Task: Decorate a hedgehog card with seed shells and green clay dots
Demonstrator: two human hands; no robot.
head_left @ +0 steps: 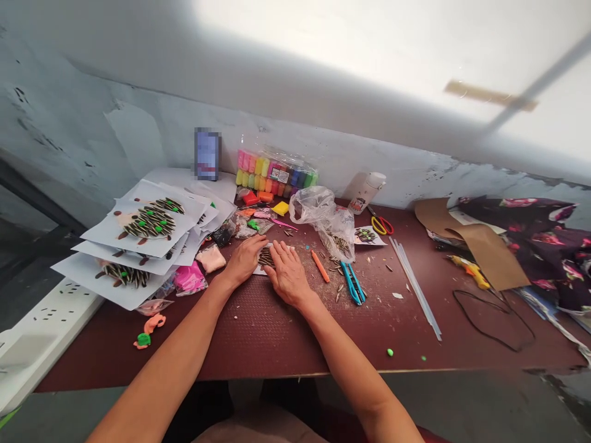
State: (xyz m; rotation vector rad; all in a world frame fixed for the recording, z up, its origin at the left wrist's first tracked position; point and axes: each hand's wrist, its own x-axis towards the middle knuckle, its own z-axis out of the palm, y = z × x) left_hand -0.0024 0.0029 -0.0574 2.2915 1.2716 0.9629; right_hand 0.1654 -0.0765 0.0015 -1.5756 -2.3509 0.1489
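A small white card covered with striped sunflower seeds (265,256) lies on the table between my hands, partly hidden by them. My left hand (245,259) rests at the card's left edge, its fingers stretched out toward the top. Flat over the right part of the card lies my right hand (290,272), fingers extended and a little apart. To the right are an orange stick-like tool (320,266), a blue utility knife (353,283) and a clear plastic bag (314,206) with loose seeds by it.
At left stands a stack of paper sheets with seed hedgehogs (150,224), beside pink clay (189,278). Behind are a pack of coloured clay (277,173), a phone (207,154) and a white bottle (367,192). Scissors (382,226), glue sticks (418,292) and a yellow glue gun (475,274) lie rightward.
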